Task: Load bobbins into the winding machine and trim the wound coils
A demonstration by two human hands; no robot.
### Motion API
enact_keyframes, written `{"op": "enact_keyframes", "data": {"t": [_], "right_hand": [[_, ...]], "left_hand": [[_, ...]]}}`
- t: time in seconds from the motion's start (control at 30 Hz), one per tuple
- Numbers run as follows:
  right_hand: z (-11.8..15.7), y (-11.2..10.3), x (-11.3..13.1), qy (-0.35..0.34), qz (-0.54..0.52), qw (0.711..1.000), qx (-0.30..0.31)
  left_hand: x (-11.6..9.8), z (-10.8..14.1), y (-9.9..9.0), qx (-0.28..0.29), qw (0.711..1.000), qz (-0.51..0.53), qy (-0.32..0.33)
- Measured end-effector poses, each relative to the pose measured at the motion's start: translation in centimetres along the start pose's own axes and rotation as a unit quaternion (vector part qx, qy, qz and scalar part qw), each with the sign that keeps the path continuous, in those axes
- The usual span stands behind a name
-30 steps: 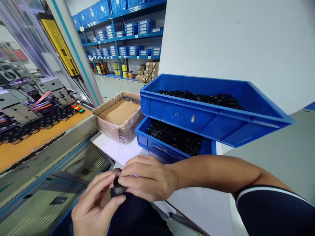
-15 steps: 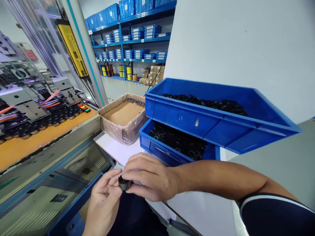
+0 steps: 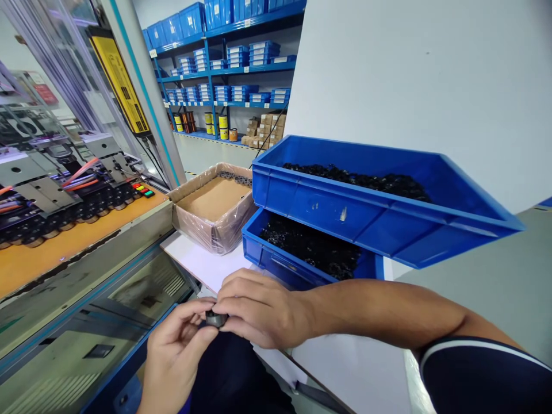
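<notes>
Between my two hands is a small dark ring-shaped part (image 3: 215,319), held low in front of my body. My left hand (image 3: 179,342) pinches it from the left, thumb below and fingertips at its upper edge. From the right, my right hand (image 3: 259,310) closes its thumb and fingers on the same part and covers some of it. Beyond the hands stands a lower blue bin (image 3: 276,259) of small black parts. An upper blue bin (image 3: 328,201), also holding black parts, sits over it.
A plastic-lined cardboard box (image 3: 194,227) stands left of the bins on a white table (image 3: 198,264). At left, a machine with an orange worktop (image 3: 92,230) carries a row of dark round parts. A blue shelf rack (image 3: 207,75) holds bins behind.
Both hands have closed around the ring-shaped part, which is tilted flatter than before. My left hand's fingers have come nearer to it. The view has shifted slightly.
</notes>
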State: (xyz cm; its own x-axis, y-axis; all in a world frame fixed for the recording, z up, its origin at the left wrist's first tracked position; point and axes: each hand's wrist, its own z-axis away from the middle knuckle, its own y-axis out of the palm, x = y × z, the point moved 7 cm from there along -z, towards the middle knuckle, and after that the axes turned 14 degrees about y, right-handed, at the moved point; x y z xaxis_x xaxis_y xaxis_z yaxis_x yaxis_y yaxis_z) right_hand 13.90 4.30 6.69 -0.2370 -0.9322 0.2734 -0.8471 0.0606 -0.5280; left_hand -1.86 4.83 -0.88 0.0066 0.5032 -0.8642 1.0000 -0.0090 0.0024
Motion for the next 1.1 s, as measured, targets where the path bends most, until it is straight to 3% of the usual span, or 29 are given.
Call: {"op": "enact_keyframes", "data": {"t": [0.13, 0.2, 0.27, 0.33, 0.47, 0.57, 0.67, 0.77, 0.87, 0.97, 1.03, 1.1], "right_hand": [[-0.4, 0.1, -0.5, 0.017, -0.018, 1.000, 0.011], [-0.3, 0.1, -0.4, 0.004, -0.022, 1.000, 0.008], [-0.2, 0.1, -0.5, 0.003, -0.018, 1.000, 0.004], [-0.2, 0.1, -0.6, 0.010, -0.011, 1.000, 0.008], [-0.1, 0.2, -0.3, 0.012, -0.014, 1.000, 0.019], [-0.2, 0.6, -0.1, 0.019, -0.013, 0.999, 0.040], [-0.2, 1.1, -1.1, 0.060, 0.026, 0.994, 0.084], [0.2, 0.1, -3.8, 0.090, 0.104, 0.986, 0.092], [0.7, -1.6, -8.6, 0.128, 0.152, 0.976, 0.088], [1.6, -2.5, -14.5, 0.235, 0.159, 0.951, 0.124], [2.5, -2.3, -17.5, 0.316, 0.160, 0.921, 0.163], [3.2, -2.2, -19.1, 0.366, 0.170, 0.895, 0.193]], "left_hand": [[1.9, 1.0, 1.4, 0.006, 0.975, 0.200, -0.099], [2.1, 1.4, 1.4, -0.013, 0.970, 0.213, -0.116], [1.2, 1.0, 1.0, -0.011, 0.985, 0.157, -0.068], [-0.5, 0.1, 0.4, 0.013, 0.997, 0.063, 0.033], [-3.2, -1.1, 0.3, 0.068, 0.971, -0.125, 0.190], [-3.8, -1.0, 0.7, 0.071, 0.953, -0.182, 0.233], [-3.4, -1.1, 0.1, 0.065, 0.942, -0.241, 0.225], [-2.9, -3.3, -3.9, 0.046, 0.905, -0.383, 0.177], [-3.2, -7.5, -11.6, -0.020, 0.857, -0.504, 0.107], [-3.0, -12.2, -18.8, -0.066, 0.803, -0.591, 0.027], [-2.2, -14.9, -21.8, -0.063, 0.781, -0.621, -0.018], [-1.5, -16.8, -23.1, -0.052, 0.771, -0.633, -0.044]]}}
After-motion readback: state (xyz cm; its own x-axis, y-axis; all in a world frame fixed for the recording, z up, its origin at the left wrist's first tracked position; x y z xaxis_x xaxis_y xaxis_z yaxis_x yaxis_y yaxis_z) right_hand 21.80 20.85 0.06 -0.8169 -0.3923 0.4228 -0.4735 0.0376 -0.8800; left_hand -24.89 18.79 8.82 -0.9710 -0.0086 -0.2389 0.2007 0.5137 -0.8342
